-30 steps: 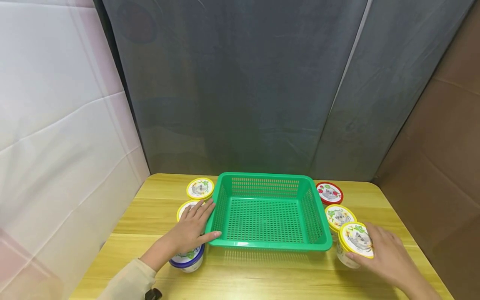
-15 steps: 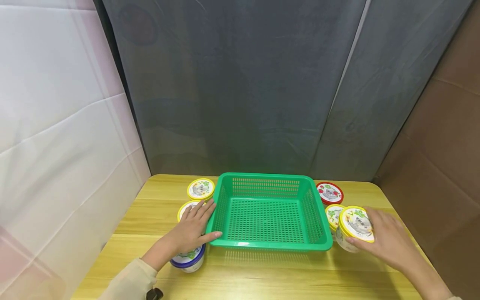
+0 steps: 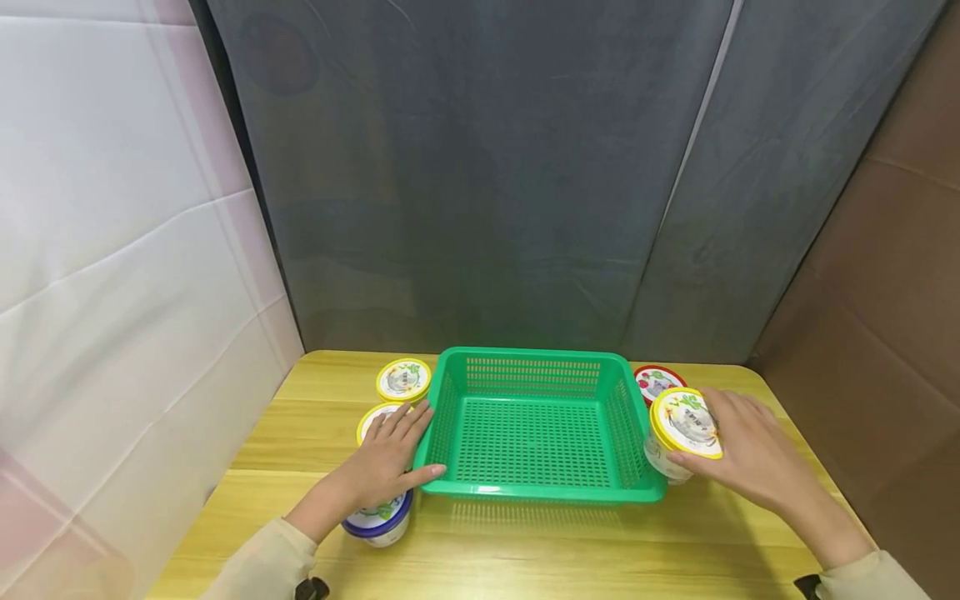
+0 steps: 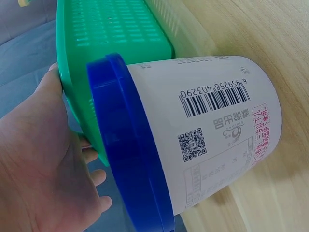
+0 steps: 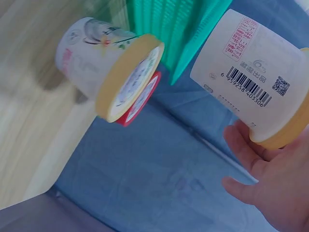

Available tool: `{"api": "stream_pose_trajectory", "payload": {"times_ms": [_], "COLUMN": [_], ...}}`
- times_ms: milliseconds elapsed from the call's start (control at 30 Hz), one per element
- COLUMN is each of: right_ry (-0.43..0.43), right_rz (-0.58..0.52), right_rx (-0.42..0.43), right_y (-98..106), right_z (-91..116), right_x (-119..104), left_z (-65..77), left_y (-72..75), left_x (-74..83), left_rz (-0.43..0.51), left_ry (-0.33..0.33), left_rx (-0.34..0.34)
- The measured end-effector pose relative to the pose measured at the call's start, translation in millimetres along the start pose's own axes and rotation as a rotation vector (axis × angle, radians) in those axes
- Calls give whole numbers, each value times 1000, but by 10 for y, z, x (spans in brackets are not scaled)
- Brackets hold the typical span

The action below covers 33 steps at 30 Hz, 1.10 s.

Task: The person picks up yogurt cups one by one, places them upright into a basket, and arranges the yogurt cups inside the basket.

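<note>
a person's left hand (image 3: 378, 464), fingers straight, rests on the left rim of the basket (image 3: 540, 492) (seemingly to steady it) while the right hand (image 3: 752, 454) grips a yellow-lidded tub (image 3: 684, 423) around its lid, apparently lifted, just beside the basket's right side.
</note>
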State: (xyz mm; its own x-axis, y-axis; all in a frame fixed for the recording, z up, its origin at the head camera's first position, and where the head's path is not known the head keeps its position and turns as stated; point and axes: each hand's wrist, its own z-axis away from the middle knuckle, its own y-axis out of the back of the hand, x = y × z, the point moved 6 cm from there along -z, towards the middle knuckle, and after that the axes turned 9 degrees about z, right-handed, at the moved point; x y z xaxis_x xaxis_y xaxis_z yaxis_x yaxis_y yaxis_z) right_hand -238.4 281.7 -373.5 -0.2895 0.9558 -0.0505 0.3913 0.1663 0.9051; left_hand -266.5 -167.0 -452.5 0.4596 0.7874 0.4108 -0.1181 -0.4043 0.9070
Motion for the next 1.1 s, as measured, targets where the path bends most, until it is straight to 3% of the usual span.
{"api": "stream_pose_trajectory", "payload": {"times_ms": [267,767,1100], "right_ry": [37,109,185], "right_rz": [-25,-36,-50], "right_rx": [-88,-136,-123], "right_y": [-63,-222,-347], "right_z": [-169,-458,-599], "right_x": [-184,-555,-885], "left_z": [0,-17,-6], "left_y": [6,20,23], "left_x": [9,9,32], "left_rz": [-10,-10,-18], "left_ry": [2,3,9], "left_rx": [-4,-9,-16]}}
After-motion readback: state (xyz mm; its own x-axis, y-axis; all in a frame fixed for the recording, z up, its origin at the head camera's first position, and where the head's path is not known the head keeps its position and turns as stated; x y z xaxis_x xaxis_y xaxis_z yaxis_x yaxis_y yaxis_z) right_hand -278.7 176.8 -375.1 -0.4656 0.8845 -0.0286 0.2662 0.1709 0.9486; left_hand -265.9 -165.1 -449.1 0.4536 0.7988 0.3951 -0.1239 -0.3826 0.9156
